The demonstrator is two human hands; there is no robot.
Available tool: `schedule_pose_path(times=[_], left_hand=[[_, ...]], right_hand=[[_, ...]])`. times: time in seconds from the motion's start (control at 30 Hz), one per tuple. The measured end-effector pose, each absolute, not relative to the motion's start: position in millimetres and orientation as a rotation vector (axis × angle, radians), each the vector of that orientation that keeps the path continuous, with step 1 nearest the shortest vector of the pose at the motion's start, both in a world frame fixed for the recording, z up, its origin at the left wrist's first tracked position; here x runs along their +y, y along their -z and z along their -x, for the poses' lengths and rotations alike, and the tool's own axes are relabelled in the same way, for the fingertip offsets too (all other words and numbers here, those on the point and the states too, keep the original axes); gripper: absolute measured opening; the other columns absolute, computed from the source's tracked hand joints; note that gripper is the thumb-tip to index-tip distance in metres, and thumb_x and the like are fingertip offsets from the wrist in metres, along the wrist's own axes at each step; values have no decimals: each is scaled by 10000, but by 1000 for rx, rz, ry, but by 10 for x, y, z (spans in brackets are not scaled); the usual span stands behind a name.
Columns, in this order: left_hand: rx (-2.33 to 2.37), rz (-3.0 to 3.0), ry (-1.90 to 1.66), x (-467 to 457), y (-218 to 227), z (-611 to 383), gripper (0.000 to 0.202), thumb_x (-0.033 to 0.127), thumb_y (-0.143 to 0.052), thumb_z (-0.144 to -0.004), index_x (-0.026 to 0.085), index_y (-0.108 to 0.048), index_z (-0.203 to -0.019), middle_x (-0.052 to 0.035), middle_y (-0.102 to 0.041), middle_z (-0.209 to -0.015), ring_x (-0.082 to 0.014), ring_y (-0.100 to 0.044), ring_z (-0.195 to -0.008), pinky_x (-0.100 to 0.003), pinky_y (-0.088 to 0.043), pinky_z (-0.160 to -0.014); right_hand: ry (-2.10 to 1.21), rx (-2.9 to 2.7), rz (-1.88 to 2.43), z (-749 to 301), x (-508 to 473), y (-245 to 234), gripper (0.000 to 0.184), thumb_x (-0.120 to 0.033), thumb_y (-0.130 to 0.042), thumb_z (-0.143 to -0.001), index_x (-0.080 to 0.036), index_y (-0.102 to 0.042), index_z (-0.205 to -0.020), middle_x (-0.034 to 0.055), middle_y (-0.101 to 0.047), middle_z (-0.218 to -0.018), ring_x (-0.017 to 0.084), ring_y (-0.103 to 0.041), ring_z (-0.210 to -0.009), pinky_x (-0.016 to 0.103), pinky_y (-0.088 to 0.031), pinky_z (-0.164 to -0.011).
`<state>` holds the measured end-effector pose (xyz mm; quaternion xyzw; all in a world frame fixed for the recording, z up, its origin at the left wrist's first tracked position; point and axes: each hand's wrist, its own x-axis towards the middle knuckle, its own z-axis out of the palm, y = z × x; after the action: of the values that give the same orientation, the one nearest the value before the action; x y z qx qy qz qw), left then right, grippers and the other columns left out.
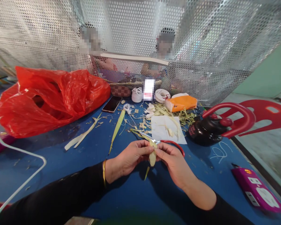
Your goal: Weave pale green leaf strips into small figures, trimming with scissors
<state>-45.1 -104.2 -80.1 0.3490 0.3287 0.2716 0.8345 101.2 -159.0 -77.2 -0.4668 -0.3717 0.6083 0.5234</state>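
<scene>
Between my two hands is a small folded piece of pale dried husk (152, 158), with a greenish tip hanging below it. My left hand (131, 158) pinches its left side between thumb and fingers. From the right, my right hand (174, 162) pinches the same piece, so the fingertips nearly meet. Just beyond the fingers lie scissors (173, 143) with red handles, blades pointing left and partly hidden by the husk and hands. A white paper sheet (158, 125) with husk scraps sits behind them. To the left are a long green husk leaf (117, 128) and a pale split strip (85, 133).
A red plastic bag (61, 100) fills the left of the blue table. Along the back are a phone (111, 104), thread roll (137, 94), lit screen (149, 89), tape roll (162, 95) and orange packet (181, 103). Right: black jug (206, 129), purple box (258, 189). Perforated sheeting (131, 25) stands behind.
</scene>
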Motion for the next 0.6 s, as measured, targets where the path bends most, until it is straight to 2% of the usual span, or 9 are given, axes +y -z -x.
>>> schedule_pose_path(times=[0.4,0.6], left_hand=[[645,-717,-544,-1037,822,450,244,255,-793,-672,106,-628,-775,-52,-658,-687,-160,-659,-638,-263,-512,-660],[635,-714,-557,-1036,840,453,216,243,-776,-695,112,-627,-781,-45,-656,-715,-161,-658,-659,-285,-520,-689]], right_hand=[[-1475,-918,1075,-1013,-1594,813,168,-285,-674,-792,-162,-613,-697,-4,-595,-655,119,-479,-635,262,-384,-632],[-1502,-869,1086,-1013,-1592,819,187,-302,-688,-786,-164,-605,-690,-5,-592,-660,120,-502,-643,264,-401,-647]])
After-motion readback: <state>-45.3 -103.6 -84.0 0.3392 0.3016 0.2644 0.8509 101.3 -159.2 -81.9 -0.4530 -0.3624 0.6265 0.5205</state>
